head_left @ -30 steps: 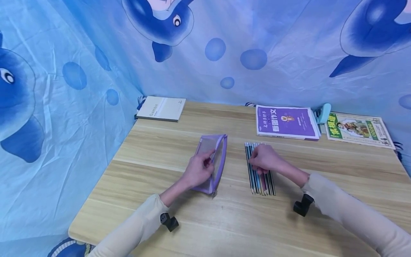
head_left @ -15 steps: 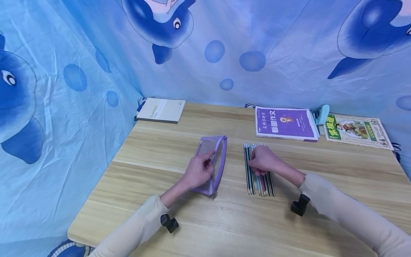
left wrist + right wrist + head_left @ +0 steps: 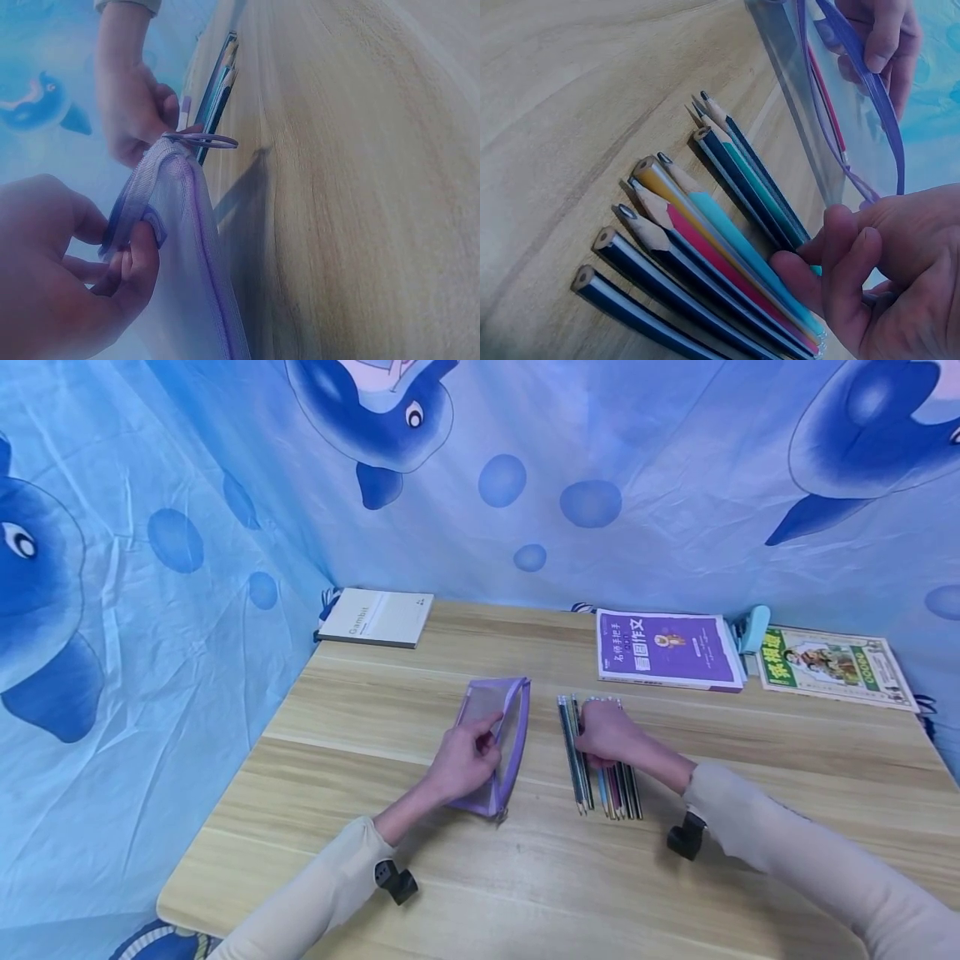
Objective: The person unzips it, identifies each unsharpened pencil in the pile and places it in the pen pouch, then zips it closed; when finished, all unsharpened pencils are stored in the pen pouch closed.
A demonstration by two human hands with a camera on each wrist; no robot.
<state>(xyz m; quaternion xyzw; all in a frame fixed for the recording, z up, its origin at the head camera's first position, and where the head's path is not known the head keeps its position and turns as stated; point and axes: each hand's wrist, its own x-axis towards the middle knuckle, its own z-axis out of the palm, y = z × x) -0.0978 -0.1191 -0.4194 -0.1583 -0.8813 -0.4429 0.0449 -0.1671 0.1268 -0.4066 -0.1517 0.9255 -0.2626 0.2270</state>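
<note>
Left hand (image 3: 467, 762) pinching open the purple mesh zip pouch (image 3: 498, 727), right hand (image 3: 606, 732) seemingly gripping striped dark pencils (image 3: 574, 766); next, lifting them across.

Wooden table (image 3: 360, 852): pouch (image 3: 501, 727), pencils (image 3: 600, 781), 3 books (image 3: 663, 647)

Home study desk (image 3: 525, 860) (dolphin sheet (image 3: 187, 527)), books (image 3: 663, 647)

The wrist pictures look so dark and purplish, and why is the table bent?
Head view: bright and even, but the wide lens bows the table edges. Left wrist view: dim and bluish, the left hand close and blurry. Right wrist view: also dim, yet the pencils show sharply, with soft shadows beside them.
</note>
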